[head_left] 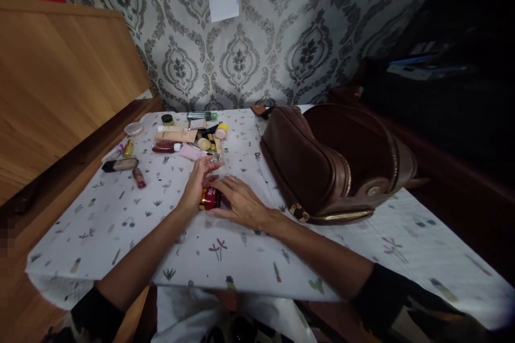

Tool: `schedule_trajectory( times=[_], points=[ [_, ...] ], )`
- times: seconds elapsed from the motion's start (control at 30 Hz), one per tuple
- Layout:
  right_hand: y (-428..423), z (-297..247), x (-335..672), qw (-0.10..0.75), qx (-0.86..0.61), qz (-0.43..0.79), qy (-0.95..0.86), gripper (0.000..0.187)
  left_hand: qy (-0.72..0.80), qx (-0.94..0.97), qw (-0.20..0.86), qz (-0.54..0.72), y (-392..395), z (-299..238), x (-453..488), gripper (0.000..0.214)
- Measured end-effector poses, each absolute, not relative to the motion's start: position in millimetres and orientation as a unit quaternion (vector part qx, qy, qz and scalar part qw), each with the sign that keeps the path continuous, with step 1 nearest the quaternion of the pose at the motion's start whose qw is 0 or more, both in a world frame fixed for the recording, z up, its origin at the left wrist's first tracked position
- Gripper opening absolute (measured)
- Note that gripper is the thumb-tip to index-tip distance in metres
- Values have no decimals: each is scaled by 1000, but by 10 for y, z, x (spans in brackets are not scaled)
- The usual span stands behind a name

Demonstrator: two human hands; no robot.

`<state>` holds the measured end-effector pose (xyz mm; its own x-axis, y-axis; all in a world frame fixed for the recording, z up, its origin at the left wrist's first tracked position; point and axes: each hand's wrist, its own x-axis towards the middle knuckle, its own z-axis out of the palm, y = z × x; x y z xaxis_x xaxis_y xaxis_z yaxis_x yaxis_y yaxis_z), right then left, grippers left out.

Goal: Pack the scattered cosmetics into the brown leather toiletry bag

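Red and glossy, with yellow at its left end, a dark right end and pale lettering, the small jar (210, 199) sits between the person's two hands, at or just above the cloth-covered counter (257, 273); whether it rests there cannot be told. It looks stiff-walled and light enough for one hand. Its shiny side may slip under dry fingertips, and if the wall is glass, a drop could crack it. The best hold is probably around the middle of the body, thumb opposite the fingers, with the dark end taken separately.

The right hand (241, 204) bends around that dark end, thumb on the near side and fingers on the far side, seemingly clamped on it. The left hand (195, 185) is close against the other side, fingers curled past the jar; how firmly it presses is hidden.

Just beyond the left fingertips lies a pink tube (192, 152), likely soft and squeezable, near a bottle of dark red liquid (164, 147) with a white cap and a longer beige tube (177, 135). Farther left is a dark-ended makeup tube (120, 165). Well apart to the right, a brown leather bag (306, 155) slumps open, supple beside its stiff zips. Patterned wallpaper (257, 37) backs everything.
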<state>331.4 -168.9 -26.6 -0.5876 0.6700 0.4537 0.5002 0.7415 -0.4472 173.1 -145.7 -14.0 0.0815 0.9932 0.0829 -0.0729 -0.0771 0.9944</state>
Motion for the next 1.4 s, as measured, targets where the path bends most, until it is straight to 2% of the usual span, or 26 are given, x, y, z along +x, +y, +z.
schedule_trajectory(
  times=[0.1, 0.27, 0.47, 0.57, 0.67, 1.1, 1.4],
  points=[
    [-1693, -289, 3298, 321, -352, 167, -863, 55, 434, 498, 546, 515, -1462, -125, 1716, 50],
    [-1657, -338, 3311, 404, -361, 274, -794, 45, 425, 534, 533, 500, -1494, -189, 1673, 56],
    [-1543, -411, 3335, 482, -376, 369, -700, 48, 472, 688, 323, 447, -1555, -204, 1669, 49],
    [-1527, -439, 3348, 458, -383, 350, -722, 51, 487, 736, 237, 406, -1561, -198, 1659, 41],
    [-1539, -443, 3362, 425, -377, 303, -765, 54, 488, 759, 193, 385, -1565, -209, 1644, 39],
    [-1571, -404, 3363, 404, -395, 275, -778, 47, 524, 759, 154, 355, -1573, -199, 1637, 43],
    [-1576, -370, 3339, 378, -400, 261, -793, 55, 532, 762, 145, 340, -1548, -208, 1608, 52]
  ],
)
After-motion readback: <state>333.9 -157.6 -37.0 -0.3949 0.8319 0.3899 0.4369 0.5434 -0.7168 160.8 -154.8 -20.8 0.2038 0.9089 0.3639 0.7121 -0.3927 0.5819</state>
